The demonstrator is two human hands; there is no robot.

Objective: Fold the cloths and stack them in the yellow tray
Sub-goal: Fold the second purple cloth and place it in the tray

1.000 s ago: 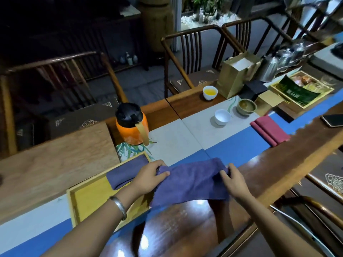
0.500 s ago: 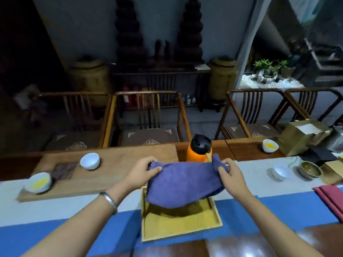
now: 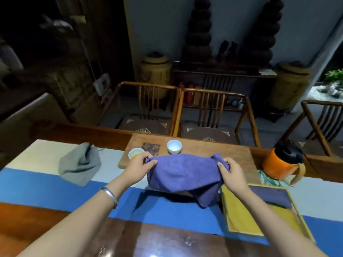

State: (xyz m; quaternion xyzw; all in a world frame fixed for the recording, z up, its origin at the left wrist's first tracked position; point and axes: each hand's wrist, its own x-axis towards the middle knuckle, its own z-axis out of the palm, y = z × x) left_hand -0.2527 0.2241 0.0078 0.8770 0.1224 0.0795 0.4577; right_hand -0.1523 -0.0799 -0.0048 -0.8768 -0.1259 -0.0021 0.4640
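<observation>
My L hand (image 3: 138, 166) pinches the L top corner of the purple cloth (image 3: 182, 173), thumb over the fabric, fingers curled behind. R hand (image 3: 232, 175) grips the R top corner the same way, a bunch of cloth sticking up above the knuckles. Both grips closed on fabric. Silver bangle (image 3: 109, 195) on my L wrist.

Cloth hangs stretched between the two hands, lifted off the worktop (image 3: 55, 225), its shadow on the blue runner (image 3: 46, 190) below. Lower edge sags; a tail droops at the R side, just beside the L rim of the yellow tray (image 3: 239, 219).

Tray sits twd the near R part of the worktop, partly on the blue runner. One folded dark purple cloth (image 3: 269, 196) lies along its far end; rest of the tray floor shows yellow.

Grey cloth (image 3: 78, 166) lies crumpled and unfolded twd the far L of the worktop, well apart from my hands, on the pale strip and overlapping the blue.

Behind the held cloth: wooden board (image 3: 204, 149) w/ a white cup (image 3: 174, 146), a second cup (image 3: 135, 153) holding yellowish liquid near my L fingers, and a dark coaster (image 3: 150, 147) between them. Orange flask w/ black lid (image 3: 280, 162) at far R, beyond the tray. Wooden chairs (image 3: 209, 115) line the far edge.
</observation>
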